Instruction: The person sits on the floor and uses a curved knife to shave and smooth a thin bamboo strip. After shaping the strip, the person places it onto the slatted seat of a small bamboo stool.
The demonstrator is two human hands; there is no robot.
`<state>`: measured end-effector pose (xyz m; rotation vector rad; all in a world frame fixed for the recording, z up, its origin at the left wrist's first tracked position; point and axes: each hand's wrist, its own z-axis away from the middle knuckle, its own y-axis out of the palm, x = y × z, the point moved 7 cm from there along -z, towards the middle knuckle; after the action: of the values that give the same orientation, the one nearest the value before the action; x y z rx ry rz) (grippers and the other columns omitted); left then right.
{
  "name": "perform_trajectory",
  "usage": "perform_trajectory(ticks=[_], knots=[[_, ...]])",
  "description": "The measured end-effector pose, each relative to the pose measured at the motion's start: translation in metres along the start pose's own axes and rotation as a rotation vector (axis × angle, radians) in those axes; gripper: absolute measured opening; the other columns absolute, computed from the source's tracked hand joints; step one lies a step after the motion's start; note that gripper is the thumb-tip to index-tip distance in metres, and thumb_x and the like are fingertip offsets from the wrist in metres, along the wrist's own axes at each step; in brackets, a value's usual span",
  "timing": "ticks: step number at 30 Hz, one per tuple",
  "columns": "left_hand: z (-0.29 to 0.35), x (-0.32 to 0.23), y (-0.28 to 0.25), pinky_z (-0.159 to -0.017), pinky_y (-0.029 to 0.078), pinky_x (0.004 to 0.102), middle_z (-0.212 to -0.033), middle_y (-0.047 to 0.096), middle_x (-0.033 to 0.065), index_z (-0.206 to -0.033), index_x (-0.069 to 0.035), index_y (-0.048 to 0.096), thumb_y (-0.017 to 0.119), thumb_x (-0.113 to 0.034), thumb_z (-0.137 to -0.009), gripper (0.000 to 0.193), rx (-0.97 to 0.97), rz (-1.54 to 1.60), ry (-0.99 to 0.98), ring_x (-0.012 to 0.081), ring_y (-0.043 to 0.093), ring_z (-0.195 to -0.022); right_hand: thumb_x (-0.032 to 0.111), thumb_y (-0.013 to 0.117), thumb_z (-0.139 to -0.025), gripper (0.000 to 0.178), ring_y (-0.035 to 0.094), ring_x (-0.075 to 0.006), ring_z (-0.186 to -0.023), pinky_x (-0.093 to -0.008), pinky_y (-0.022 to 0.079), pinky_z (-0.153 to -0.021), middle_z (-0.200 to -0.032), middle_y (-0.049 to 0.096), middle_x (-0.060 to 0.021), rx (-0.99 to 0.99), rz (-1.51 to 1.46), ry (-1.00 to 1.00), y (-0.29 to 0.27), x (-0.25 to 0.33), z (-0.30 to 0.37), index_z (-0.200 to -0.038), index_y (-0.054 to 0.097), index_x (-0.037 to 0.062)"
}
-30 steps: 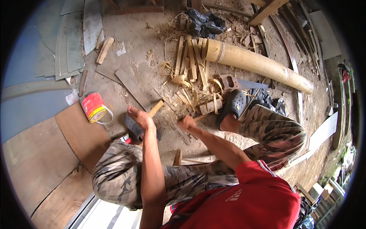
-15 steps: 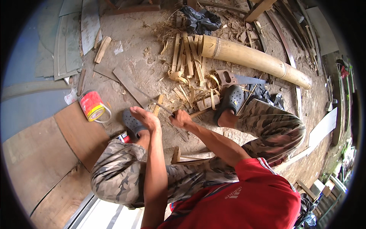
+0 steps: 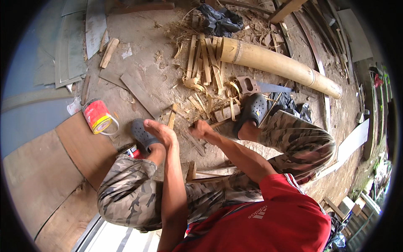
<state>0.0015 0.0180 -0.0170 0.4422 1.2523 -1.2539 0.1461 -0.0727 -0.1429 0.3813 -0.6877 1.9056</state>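
Note:
My left hand [image 3: 163, 133] is held out above the left clog [image 3: 142, 131], fingers stretched and close together, with nothing seen in it. To its right my right hand [image 3: 201, 129] is closed around the end of a long thin dark tool, blade-like and now hardly visible against the floor. A short light wood stick [image 3: 172, 116] stands out beyond the gap between my hands. A handsaw [image 3: 247, 85] with a wooden handle lies beside the right clog [image 3: 253, 111], and a small wood block [image 3: 227, 113] sits left of that clog.
A thick bamboo pole [image 3: 273, 63] lies across the far right, with split strips [image 3: 204, 59] and curled shavings at its left end. A red and yellow paint bucket [image 3: 98, 117] rests at left. Flat boards [image 3: 140, 96] and a black plastic bag [image 3: 220, 20] lie farther off.
The thin tool in my right hand showed clearly, pointing up and left; now it is faint. Both hands have barely moved, and the view has shifted slightly.

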Motion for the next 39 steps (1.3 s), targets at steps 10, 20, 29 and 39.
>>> perform_trajectory(ticks=[10, 20, 29, 39], knots=[[-0.032, -0.028, 0.001, -0.067, 0.038, 0.0291, -0.079, 0.043, 0.0009, -0.089, -0.002, 0.047, 0.034, -0.055, -0.104, 0.056, 0.026, 0.374, -0.057, 0.0131, 0.041, -0.071, 0.049, 0.053, -0.095, 0.049, 0.066, -0.0437, -0.081, -0.0489, 0.050, -0.073, -0.081, 0.066, -0.0249, -0.214, -0.170, -0.210, -0.027, 0.045, 0.038, -0.104, 0.061, 0.0011], [-0.029, -0.034, -0.007, -0.053, 0.030, 0.0273, -0.065, 0.036, -0.0028, -0.067, -0.009, 0.036, 0.040, -0.045, -0.106, 0.053, -0.032, 0.372, -0.023, 0.0083, 0.034, -0.059, 0.037, 0.054, -0.097, 0.030, 0.063, -0.0446, -0.062, -0.0514, 0.050, -0.054, -0.065, 0.063, -0.0223, -0.519, 0.175, -0.544, -0.020, 0.083, 0.059, -0.094, 0.061, 0.0086], [-0.029, -0.027, -0.019, -0.050, 0.025, 0.0269, -0.061, 0.030, -0.0057, -0.065, -0.011, 0.033, 0.042, -0.037, -0.106, 0.049, -0.085, 0.438, 0.011, 0.0073, 0.027, -0.055, 0.034, 0.054, -0.097, 0.029, 0.066, -0.0397, -0.061, -0.0503, 0.052, -0.057, -0.066, 0.064, -0.0227, -0.380, 0.251, -0.461, -0.015, 0.072, 0.056, -0.089, 0.064, 0.0086], [-0.026, -0.031, -0.020, -0.053, 0.029, 0.0285, -0.061, 0.034, -0.0038, -0.065, -0.007, 0.036, 0.040, -0.030, -0.106, 0.047, -0.059, 0.232, 0.156, 0.0095, 0.030, -0.058, 0.025, 0.053, -0.098, 0.026, 0.046, -0.0173, -0.041, -0.0331, 0.040, -0.036, -0.052, 0.037, 0.0015, -0.995, 1.167, -0.948, -0.006, 0.072, 0.058, -0.079, 0.057, 0.0083]])
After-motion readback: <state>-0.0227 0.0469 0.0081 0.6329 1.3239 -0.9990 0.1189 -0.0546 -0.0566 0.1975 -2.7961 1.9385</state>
